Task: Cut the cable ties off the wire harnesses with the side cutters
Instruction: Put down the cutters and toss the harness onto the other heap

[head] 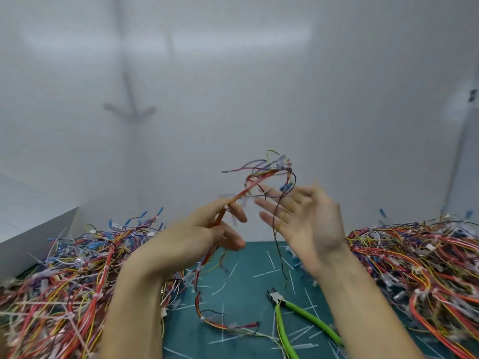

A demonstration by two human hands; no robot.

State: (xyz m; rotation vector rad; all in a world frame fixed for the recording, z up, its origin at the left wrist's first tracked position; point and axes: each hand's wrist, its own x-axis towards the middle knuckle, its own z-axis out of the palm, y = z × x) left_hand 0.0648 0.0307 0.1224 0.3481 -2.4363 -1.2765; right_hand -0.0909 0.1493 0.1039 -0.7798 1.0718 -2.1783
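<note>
My left hand (207, 231) holds a wire harness (259, 181) up above the mat, pinching its red and orange bundle between thumb and fingers. The harness rises past my fingers, and its loose ends with blue connectors spread out at the top. A lower length hangs down to the mat. My right hand (308, 218) is beside it with straight, spread fingers, and thin dark wires trail across its palm. It grips nothing. The side cutters (285, 305), with green handles, lie on the green mat (241, 286) below my right wrist, jaws pointing up and left.
A large heap of harnesses (70, 275) fills the left side, and another heap (420, 265) fills the right. Several cut white cable ties (264, 274) are scattered over the mat. A white box edge (36, 237) stands at the far left, with a white wall behind.
</note>
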